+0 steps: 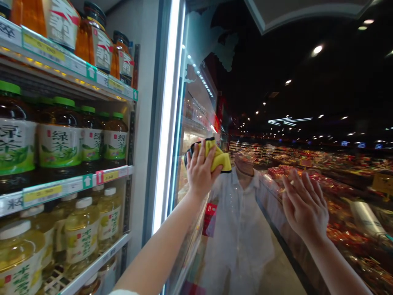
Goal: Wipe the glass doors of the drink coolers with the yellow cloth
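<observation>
A yellow cloth with dark edging (pixel 223 161) lies against a glass door (pixel 233 229), under my left hand (pixel 200 167). The back of this hand faces me; its fingers point up over the cloth, and the thumb is at its right edge. Further right, my right hand (pixel 305 205) is raised before the glass, fingers stretched upward and slightly blurred, with nothing in it. Whether its palm touches the glass I cannot tell. The door reflects a person in a white shirt (pixel 242 213).
At the left, cooler shelves (pixel 76 186) hold green-capped tea bottles (pixel 59 143), white-capped bottles (pixel 81 233) and amber bottles (pixel 98 41). A bright vertical light strip (pixel 167 114) runs beside the door. Store displays and ceiling lights show at the right.
</observation>
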### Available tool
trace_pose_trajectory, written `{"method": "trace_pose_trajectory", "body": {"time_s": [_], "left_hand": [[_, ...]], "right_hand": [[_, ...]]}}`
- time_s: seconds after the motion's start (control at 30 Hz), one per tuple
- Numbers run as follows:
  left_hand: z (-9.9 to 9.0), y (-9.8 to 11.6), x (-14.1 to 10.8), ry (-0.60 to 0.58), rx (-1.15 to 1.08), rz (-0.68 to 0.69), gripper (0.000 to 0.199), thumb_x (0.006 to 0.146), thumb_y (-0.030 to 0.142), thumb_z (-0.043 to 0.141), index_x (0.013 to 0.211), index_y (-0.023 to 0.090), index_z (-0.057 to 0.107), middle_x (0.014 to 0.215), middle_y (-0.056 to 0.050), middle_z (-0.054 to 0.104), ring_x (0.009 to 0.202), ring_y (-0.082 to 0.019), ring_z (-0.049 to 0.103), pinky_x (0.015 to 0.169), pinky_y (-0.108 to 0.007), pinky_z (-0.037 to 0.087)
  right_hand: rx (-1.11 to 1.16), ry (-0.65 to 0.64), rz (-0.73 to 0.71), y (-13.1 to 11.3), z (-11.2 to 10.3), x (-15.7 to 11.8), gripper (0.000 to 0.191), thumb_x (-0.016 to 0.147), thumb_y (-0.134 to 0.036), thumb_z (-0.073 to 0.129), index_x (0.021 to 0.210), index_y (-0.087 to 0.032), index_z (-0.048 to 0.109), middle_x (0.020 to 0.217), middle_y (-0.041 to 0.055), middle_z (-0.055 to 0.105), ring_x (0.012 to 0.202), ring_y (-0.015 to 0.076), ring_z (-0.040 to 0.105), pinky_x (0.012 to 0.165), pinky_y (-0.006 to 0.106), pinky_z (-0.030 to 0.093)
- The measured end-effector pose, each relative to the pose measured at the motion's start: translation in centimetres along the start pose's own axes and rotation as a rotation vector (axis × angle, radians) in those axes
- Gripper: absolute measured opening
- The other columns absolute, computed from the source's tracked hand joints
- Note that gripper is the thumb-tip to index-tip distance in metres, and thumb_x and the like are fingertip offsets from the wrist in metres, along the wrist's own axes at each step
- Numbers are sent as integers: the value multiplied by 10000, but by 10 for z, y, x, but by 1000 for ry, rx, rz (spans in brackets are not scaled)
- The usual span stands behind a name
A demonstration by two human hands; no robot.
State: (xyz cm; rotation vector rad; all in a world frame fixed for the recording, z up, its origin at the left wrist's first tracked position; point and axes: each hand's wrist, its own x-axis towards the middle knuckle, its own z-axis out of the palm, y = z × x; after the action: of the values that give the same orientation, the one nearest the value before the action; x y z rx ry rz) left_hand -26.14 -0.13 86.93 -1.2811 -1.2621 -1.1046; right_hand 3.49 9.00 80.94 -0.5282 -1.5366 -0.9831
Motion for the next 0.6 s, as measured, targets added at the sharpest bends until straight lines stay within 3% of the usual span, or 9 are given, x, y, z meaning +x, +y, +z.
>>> {"method": "trace_pose_trajectory", "body": {"time_s": [0.07, 0.17, 0.23, 0.3, 0.37, 0.43, 0.53, 0.6], "left_hand": [[-3, -13, -21, 33, 17, -62, 629, 1023, 521, 433, 1563, 198, 420, 1644, -158, 367, 1556, -374, 253, 1233, -628, 239], [-3, -10, -54, -30, 6, 124, 700, 995, 591, 459, 1566, 189, 414, 1646, -179, 351, 1558, -385, 241, 1241, -628, 204], [-3, -3, -57, -87, -17, 288, 725, 959, 651, 497, 1548, 231, 448, 1638, -153, 380, 1549, -369, 277, 1258, -599, 179], [-4, -3, -40, -109, -32, 352, 715, 942, 674, 516, 1534, 275, 471, 1628, -120, 409, 1534, -350, 323, 1268, -572, 178], [-5, -13, -15, -81, -30, 264, 706, 945, 667, 515, 1538, 287, 464, 1631, -107, 407, 1529, -349, 335, 1264, -565, 204], [-6, -27, -1, -10, -17, 91, 692, 966, 641, 493, 1544, 263, 456, 1639, -121, 390, 1531, -370, 322, 1248, -595, 233], [-5, -38, -15, 75, 6, -61, 660, 1003, 580, 448, 1551, 213, 444, 1646, -160, 362, 1539, -401, 289, 1222, -650, 247], [-4, -37, -39, 67, 7, 36, 665, 1006, 579, 434, 1554, 203, 437, 1641, -173, 367, 1543, -398, 278, 1225, -647, 239]], "right_hand": [[-11, -4, 26, -7, 2, -1, 717, 965, -205, 577, 1618, -271, 290, 1623, 87, 394, 1493, 321, 391, 1234, 549, 335], [-34, -22, 97, -23, 8, -1, 737, 992, -231, 534, 1643, -221, 189, 1630, 132, 372, 1503, 334, 368, 1247, 604, 267], [-43, -27, 162, -37, 12, 2, 748, 1000, -240, 518, 1649, -228, 146, 1651, 144, 320, 1512, 353, 345, 1239, 658, 231], [-37, -19, 224, -49, 17, 6, 743, 999, -239, 513, 1647, -269, 150, 1683, 135, 234, 1524, 386, 305, 1213, 725, 206], [-21, -2, 274, -60, 21, 10, 740, 997, -229, 507, 1645, -299, 156, 1699, 125, 174, 1532, 412, 270, 1187, 775, 187], [-14, 12, 315, -70, 24, 12, 746, 1000, -222, 501, 1647, -296, 137, 1698, 132, 175, 1534, 421, 262, 1176, 791, 187], [-23, 9, 326, -84, 28, 15, 738, 1007, -217, 500, 1647, -289, 139, 1691, 146, 207, 1529, 419, 284, 1174, 782, 200], [-9, -6, 284, -94, 30, 17, 735, 1008, -208, 502, 1646, -296, 148, 1681, 145, 251, 1522, 397, 318, 1190, 761, 190]]}}
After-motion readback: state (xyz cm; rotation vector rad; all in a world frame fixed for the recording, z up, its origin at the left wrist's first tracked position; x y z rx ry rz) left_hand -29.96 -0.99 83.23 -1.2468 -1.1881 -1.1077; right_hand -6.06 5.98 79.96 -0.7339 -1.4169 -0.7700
